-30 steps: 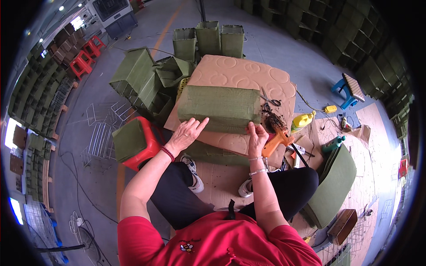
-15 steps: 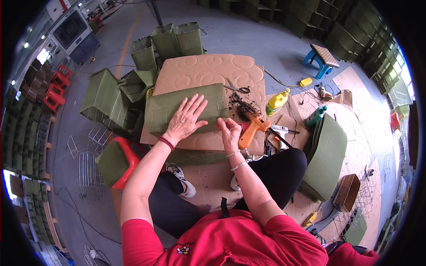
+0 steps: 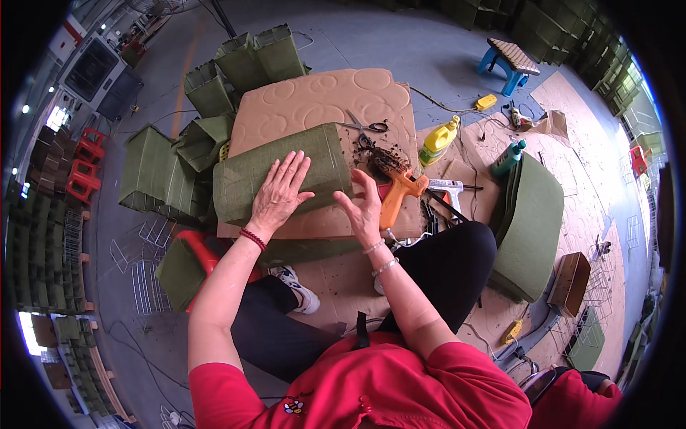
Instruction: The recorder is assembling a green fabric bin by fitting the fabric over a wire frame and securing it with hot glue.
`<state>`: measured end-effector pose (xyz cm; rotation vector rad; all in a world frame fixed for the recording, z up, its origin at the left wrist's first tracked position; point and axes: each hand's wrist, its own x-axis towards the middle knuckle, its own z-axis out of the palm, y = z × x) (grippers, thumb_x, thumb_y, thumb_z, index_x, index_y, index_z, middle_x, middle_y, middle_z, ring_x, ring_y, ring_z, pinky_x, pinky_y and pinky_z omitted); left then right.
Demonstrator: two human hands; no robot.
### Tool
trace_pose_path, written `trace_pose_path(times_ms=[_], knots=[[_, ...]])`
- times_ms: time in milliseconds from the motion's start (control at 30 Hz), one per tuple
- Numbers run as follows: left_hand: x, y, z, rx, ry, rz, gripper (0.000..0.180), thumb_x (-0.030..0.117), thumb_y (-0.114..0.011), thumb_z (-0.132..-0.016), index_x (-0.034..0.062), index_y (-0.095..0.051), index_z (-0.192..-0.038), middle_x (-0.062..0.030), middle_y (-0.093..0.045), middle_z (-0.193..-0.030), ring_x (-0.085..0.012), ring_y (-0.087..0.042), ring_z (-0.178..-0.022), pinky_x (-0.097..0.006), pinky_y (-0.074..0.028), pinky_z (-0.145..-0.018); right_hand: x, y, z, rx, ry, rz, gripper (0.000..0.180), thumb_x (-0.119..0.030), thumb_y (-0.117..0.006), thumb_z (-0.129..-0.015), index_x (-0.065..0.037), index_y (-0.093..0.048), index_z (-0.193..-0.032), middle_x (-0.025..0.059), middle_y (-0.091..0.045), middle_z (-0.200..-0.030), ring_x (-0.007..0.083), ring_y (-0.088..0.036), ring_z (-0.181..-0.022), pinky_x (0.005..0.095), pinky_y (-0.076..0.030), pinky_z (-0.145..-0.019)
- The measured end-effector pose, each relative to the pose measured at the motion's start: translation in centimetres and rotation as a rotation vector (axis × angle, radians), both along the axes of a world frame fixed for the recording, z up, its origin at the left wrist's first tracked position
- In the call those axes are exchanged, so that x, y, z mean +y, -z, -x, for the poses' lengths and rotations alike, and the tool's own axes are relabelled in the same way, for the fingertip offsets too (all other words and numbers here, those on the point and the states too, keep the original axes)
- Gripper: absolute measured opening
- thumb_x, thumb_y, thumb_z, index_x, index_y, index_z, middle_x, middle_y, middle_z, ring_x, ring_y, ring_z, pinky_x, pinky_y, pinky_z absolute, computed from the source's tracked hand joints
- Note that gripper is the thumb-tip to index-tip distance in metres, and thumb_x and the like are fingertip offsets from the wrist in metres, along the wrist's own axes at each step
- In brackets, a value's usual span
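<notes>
A long green fabric-covered box (image 3: 243,175) lies across a brown cardboard-topped work surface (image 3: 314,100). My left hand (image 3: 280,193) rests flat on its top, fingers spread. My right hand (image 3: 363,207) presses open-palmed against the box's right end, holding nothing. An orange glue gun (image 3: 398,193) lies just right of my right hand, beside a dark tangle of scraps (image 3: 382,157) and a pair of scissors (image 3: 363,126).
Several green boxes (image 3: 153,175) are stacked left and behind. A yellow bottle (image 3: 437,141), a green bottle (image 3: 507,159), a stack of green fabric panels (image 3: 532,225), a blue stool (image 3: 509,58), a red stool (image 3: 204,247) and wire frames (image 3: 146,275) surround me.
The view has shifted so the box sits lower and nearer. My right hand moved from the surface beside the glue gun to the box's right end; my left hand stays flat on top.
</notes>
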<state>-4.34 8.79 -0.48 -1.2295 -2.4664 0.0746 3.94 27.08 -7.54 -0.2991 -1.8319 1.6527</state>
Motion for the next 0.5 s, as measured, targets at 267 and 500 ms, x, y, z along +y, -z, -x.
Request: trace_pose_path(times_ms=[267,500], knots=[[0.3,-0.9,-0.5,-0.114,0.059,-0.032,0.093,0.038,-0.071,-0.076,0.0068,-0.024,-0.149,-0.0100,-0.028,-0.153,-0.0282,-0.027,-0.142,-0.046,-0.026,-0.115,1.0,2.8,3.5,-0.044,-0.275,0.055,0.021,-0.009,-0.075,-0.073,0.001,-0.067,-0.090,0.0170,-0.065,-0.072,0.0209,-0.062,-0.064,0.0340,-0.047,-0.063],[1.2,-0.2,1.0,-0.105,-0.027,-0.019,0.080,0.025,-0.063,-0.086,0.0104,-0.019,-0.152,-0.0097,-0.022,-0.156,-0.0281,-0.024,-0.143,-0.046,-0.024,-0.116,3.2,0.4,6.7,-0.258,-0.242,-0.275,0.020,-0.011,-0.075,-0.074,0.003,-0.066,-0.085,0.0182,-0.067,-0.074,0.0288,-0.063,-0.062,0.0339,-0.047,-0.062]])
